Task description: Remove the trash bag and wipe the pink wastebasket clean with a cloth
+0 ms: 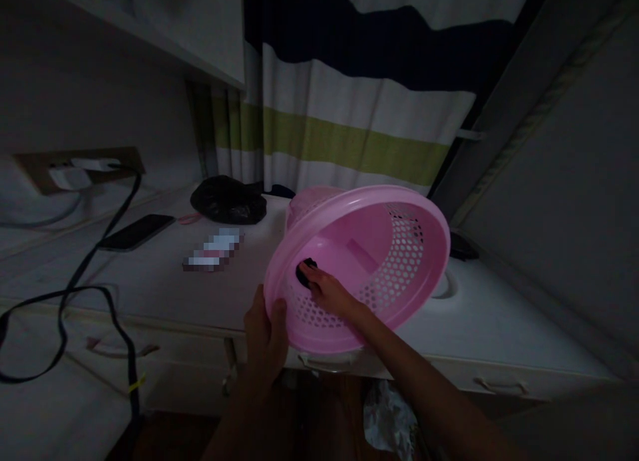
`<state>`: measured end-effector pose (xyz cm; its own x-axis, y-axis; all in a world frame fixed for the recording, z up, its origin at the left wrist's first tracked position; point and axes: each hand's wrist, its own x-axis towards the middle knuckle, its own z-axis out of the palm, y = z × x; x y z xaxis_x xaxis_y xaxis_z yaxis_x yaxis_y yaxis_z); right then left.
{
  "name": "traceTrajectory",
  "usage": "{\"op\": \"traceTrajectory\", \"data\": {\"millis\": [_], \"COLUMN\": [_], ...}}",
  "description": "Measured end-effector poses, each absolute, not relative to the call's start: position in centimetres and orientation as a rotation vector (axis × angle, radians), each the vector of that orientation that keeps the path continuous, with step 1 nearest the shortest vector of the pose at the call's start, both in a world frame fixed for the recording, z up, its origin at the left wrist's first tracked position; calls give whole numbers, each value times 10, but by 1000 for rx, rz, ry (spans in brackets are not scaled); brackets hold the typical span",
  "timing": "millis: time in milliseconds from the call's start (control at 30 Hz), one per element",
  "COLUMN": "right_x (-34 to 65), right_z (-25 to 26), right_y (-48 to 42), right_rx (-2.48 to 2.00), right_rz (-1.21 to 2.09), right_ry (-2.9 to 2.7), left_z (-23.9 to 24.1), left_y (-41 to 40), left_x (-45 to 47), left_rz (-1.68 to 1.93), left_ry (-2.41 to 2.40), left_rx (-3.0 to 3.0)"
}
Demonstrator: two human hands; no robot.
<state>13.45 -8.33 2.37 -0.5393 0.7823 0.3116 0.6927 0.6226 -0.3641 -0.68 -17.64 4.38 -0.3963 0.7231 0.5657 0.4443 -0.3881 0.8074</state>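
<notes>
A pink plastic basket with rows of small holes in its wall is tilted on the desk, its mouth facing me. My left hand is closed on the near left part of the rim, thumb on the inner side. Reaching into the basket, my right hand grips a small black wad against or close to the inner left wall. Whether the wad is cloth or a sponge I cannot tell, as the fingers cover part of it.
On the white desk lie a dark phone, a blurred-out item and a black plastic bag. A black cable runs from a wall socket at left. A striped curtain hangs behind; a dark object lies right.
</notes>
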Motion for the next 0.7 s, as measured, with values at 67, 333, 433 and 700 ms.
{"op": "traceTrajectory", "data": {"millis": [67,333,433,700], "right_x": [130,103,101,113], "right_z": [28,34,28,23], "right_y": [-93,-55,-27,-6], "right_rx": [-1133,-1345,-1514,-1738], "right_rz": [355,387,265,132], "right_ry": [-2357,-2278,-2285,-2267], "left_z": [48,49,40,34], "left_y": [-177,-183,-183,-177], "left_x": [-3,1,-4,-13], "left_rz": [1878,1878,1886,1831], "left_ry": [1604,1641,1634,2101], "left_rx": [1566,1551,1558,1590]}}
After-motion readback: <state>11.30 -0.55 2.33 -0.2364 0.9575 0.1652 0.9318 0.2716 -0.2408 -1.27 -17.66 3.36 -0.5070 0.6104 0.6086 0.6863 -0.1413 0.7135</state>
